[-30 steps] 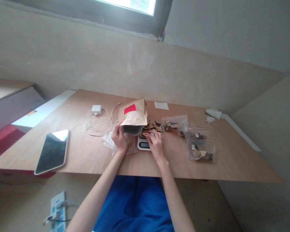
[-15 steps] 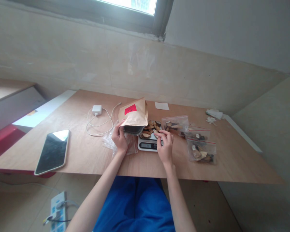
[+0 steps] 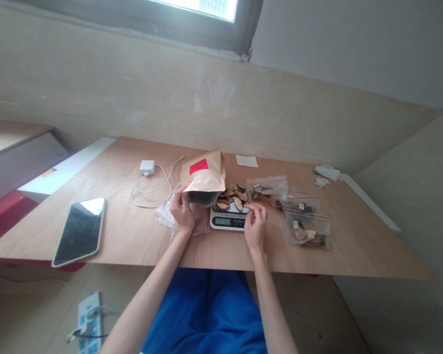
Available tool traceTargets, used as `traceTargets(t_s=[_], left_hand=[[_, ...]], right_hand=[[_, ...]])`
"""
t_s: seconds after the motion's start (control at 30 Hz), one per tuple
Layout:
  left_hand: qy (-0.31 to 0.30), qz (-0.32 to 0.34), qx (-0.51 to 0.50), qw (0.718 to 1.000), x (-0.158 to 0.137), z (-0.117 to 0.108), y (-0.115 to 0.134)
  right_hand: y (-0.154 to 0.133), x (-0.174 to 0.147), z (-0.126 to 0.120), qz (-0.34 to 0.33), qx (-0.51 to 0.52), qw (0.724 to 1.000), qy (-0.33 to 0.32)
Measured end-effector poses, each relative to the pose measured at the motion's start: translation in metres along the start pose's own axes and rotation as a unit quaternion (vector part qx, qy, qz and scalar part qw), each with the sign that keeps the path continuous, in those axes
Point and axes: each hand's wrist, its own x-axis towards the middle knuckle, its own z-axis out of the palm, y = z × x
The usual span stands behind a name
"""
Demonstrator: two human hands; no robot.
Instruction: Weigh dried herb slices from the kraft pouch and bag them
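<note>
From the head camera, your left hand has its grip clamped on a brown paper bag with a red label, its dark mouth tipped toward you. Your right hand is at the right edge of a white scale, fingers bent; whether that grip is together, you cannot tell. Brown slices lie on the scale, on the counter. Clear zip bags lie to the right.
</note>
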Motion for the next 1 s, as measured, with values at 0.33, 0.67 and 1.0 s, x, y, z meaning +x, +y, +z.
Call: traceTargets(t_s=[0.33,0.67,1.0], left_hand=[[-0.013,0.011,0.024,1.000,-0.001,-0.002,0.002],[-0.074,0.084,0.036,0.993,0.041,0.021,0.048],[-0.092,0.062,0.087,0.990,0.132,0.063,0.064]], right_hand=[[0.000,-0.004,-0.002,0.011,0.002,1.000,0.003],[0.004,-0.003,-0.002,0.032,0.003,0.999,0.027],[0.004,-0.004,-0.002,0.043,0.014,0.998,0.046]])
